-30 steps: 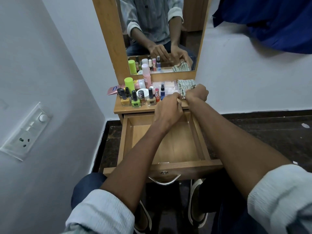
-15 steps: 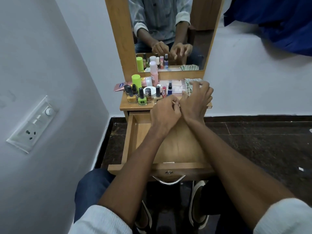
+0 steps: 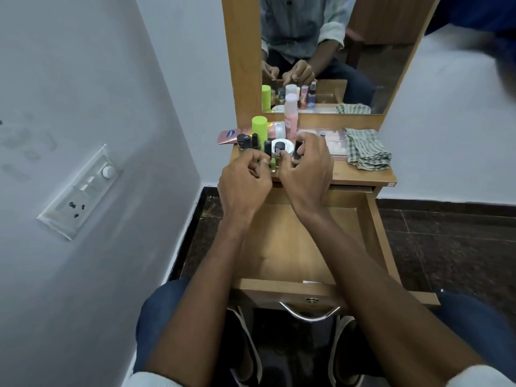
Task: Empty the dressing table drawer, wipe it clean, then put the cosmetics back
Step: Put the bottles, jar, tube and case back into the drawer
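Both hands just left the checked cloth (image 3: 367, 149). My left hand (image 3: 245, 180) and right hand (image 3: 305, 169) now curl around nail polish bottles (image 3: 272, 155) left of it on the worktop (image 3: 363, 177). The drawer (image 3: 293, 241) below looks wiped, so restocking starts.

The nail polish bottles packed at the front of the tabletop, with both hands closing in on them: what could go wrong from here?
1. The nail polish bottles stand upright and close together, so the left hand or right hand taking one may topple its neighbours.
2. They sit near the tabletop edge above the open drawer; a knocked bottle could drop into it.
3. The right hand's reach passes near the tall pink bottle.
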